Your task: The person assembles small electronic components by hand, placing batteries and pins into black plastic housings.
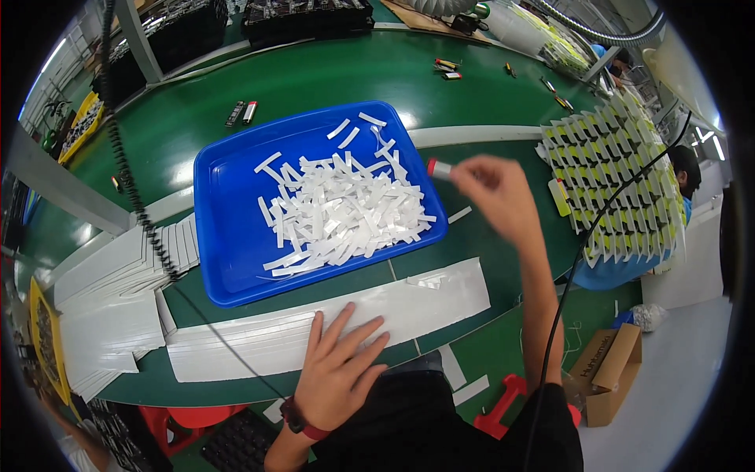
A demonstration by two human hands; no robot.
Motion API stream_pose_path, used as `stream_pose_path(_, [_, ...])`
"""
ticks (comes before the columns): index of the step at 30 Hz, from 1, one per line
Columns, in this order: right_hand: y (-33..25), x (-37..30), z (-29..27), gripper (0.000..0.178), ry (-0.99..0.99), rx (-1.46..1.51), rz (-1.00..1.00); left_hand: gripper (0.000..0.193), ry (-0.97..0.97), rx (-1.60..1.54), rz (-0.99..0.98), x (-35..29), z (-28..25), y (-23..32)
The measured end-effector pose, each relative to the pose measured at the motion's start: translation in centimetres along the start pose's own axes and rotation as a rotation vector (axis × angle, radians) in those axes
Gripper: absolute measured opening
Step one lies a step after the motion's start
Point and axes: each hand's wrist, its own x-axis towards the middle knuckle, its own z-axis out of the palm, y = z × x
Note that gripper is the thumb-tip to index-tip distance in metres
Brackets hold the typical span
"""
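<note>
My left hand [336, 377] lies with fingers spread on a long white sheet [259, 343] scored into narrow strips. A dark watch with a red strap is on that wrist. Raised beside the right rim of a blue tray [224, 236], my right hand [495, 189] pinches a small white piece with a red end [439, 168]; its exact kind is unclear. Heaped in the tray are many short white strips [338, 208], mostly toward its right side. A small clear-looking strip piece [426, 281] rests on the long sheet.
Stacked white sheets [118, 315] cover the bench's left end. A rack of yellow-green and white pieces [613, 173] stands at the right, with a person behind it. Small red-and-white pieces [250, 112] lie beyond the tray. A dark cable [586, 236] and coiled cord [126, 169] hang across.
</note>
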Motion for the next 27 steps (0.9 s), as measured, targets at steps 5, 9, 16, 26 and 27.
stream_pose_path(5, [6.2, 12.4, -3.6, 0.041, 0.074, 0.087, 0.054, 0.044, -0.004, 0.11, 0.019, 0.7, 1.9, 1.4])
stream_pose_path(9, [9.7, 18.3, -2.2, 0.044, 0.197, -0.325, -0.017, 0.05, 0.071, 0.094, -0.006, 1.0, 2.7, 1.1])
stream_pose_path(16, [13.3, 25.4, 0.2, 0.029, 0.387, -0.847, 0.032, 0.042, 0.144, -0.137, -0.008, 0.8, 1.8, -0.7])
stream_pose_path(26, [25.8, 34.7, -12.7, 0.032, 0.384, -1.15, -0.498, 0.041, 0.386, -0.336, 0.212, -0.9, 6.1, -2.5])
stream_pose_path(27, [26.5, 35.0, -10.8, 0.032, 0.335, -1.065, -0.559, 0.041, 0.38, -0.29, 0.204, -0.6, 6.8, -2.8])
